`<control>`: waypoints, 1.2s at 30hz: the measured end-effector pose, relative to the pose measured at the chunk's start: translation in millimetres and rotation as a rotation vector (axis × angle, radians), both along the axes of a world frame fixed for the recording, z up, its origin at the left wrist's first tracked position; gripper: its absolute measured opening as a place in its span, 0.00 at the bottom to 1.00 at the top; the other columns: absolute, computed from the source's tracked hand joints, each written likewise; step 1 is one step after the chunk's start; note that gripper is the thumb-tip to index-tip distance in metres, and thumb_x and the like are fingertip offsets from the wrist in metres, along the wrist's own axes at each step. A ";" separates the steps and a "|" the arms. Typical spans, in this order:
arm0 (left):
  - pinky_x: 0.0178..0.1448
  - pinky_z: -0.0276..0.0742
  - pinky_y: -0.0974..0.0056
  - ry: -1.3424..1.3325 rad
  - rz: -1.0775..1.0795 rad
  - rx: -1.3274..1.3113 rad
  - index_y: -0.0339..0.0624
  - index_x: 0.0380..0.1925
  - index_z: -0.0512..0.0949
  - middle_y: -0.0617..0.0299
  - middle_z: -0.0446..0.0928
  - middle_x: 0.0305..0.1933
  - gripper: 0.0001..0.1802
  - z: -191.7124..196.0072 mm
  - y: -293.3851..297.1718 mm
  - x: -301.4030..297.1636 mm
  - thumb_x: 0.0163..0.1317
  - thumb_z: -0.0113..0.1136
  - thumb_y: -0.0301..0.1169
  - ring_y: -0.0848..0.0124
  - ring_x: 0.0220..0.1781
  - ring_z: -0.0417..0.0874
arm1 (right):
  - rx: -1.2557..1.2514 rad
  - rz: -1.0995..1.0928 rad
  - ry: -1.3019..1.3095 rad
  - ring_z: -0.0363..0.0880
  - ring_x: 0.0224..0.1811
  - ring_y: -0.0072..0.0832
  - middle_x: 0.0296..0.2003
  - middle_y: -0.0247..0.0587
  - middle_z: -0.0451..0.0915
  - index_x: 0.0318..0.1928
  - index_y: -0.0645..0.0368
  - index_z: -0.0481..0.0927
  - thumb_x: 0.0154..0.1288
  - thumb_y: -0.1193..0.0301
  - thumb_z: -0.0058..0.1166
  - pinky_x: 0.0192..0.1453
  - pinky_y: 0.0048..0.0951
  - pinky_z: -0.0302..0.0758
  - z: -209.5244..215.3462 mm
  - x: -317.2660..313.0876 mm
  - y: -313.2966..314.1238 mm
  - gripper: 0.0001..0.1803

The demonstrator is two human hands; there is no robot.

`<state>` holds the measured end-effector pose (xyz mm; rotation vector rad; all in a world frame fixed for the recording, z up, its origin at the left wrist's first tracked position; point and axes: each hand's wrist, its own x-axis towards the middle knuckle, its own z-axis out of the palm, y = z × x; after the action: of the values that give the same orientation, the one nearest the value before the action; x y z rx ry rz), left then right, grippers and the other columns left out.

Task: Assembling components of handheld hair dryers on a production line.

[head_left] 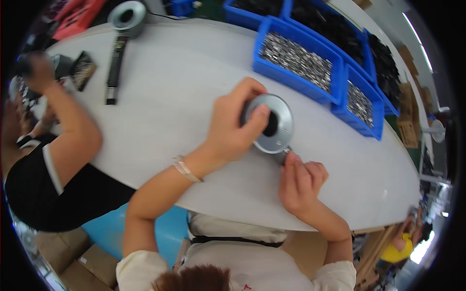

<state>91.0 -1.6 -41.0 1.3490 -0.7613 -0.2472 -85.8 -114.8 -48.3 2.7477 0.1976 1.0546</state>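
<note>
The left hand [233, 128] grips a round grey metal disc with a dark hole [270, 123], thumb on its top. The right hand [300, 182], just below the disc, pinches a small part [285, 154] at its bottom edge. Best to hold the disc steady while the small part is fitted.

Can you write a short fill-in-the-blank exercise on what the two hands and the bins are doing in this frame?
1. The left hand holds a round grey metal disc with a dark ____ at its centre.
2. The right hand pinches a small part at the disc's ____ edge.
3. The bins of small parts beyond the disc are ____ in colour.
4. A second grey disc lies at the table's far ____ corner.

Missing words: hole; lower; blue; left
</note>
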 end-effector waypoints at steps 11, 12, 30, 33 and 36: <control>0.47 0.78 0.61 -0.437 -0.113 -0.117 0.30 0.43 0.74 0.46 0.80 0.42 0.21 11.7 26.9 -5.1 0.56 0.51 0.38 0.59 0.40 0.84 | 1.932 0.033 0.768 0.76 0.42 0.21 0.42 0.38 0.80 0.52 0.73 0.76 0.59 0.78 0.61 0.48 0.22 0.72 41.0 -3.6 -25.7 0.20; 0.48 0.78 0.59 -0.524 -0.095 -0.164 0.31 0.44 0.74 0.45 0.80 0.42 0.22 17.5 28.8 -8.3 0.55 0.50 0.37 0.57 0.41 0.83 | 1.844 0.083 0.786 0.75 0.42 0.20 0.43 0.37 0.80 0.53 0.73 0.75 0.60 0.77 0.61 0.48 0.22 0.72 44.1 -7.4 -22.6 0.21; 0.63 0.65 0.47 -0.837 1.016 1.135 0.33 0.61 0.62 0.38 0.67 0.56 0.40 -25.8 133.3 190.6 0.53 0.66 0.41 0.44 0.60 0.68 | 1.884 -0.264 -0.235 0.82 0.35 0.30 0.35 0.48 0.82 0.42 0.72 0.79 0.65 0.65 0.52 0.44 0.29 0.77 70.8 -172.3 -179.9 0.18; 0.59 0.68 0.46 -0.647 1.074 1.328 0.33 0.61 0.62 0.41 0.69 0.54 0.41 -0.5 124.2 190.2 0.50 0.68 0.39 0.44 0.56 0.70 | 1.733 -0.581 -0.576 0.81 0.32 0.30 0.32 0.46 0.82 0.40 0.72 0.79 0.67 0.64 0.49 0.39 0.28 0.77 75.1 -246.9 -275.1 0.19; 0.49 0.75 0.50 -0.660 1.156 1.436 0.33 0.54 0.66 0.46 0.75 0.43 0.33 -14.7 162.4 230.5 0.49 0.65 0.33 0.49 0.44 0.77 | 1.551 -0.819 -0.853 0.81 0.25 0.32 0.29 0.47 0.81 0.38 0.72 0.79 0.66 0.64 0.51 0.31 0.31 0.76 58.0 -321.1 -364.7 0.19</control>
<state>321.6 160.8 -55.7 3.0758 -0.0756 0.7813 -407.0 -479.4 9.7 2.0847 -2.4169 2.3835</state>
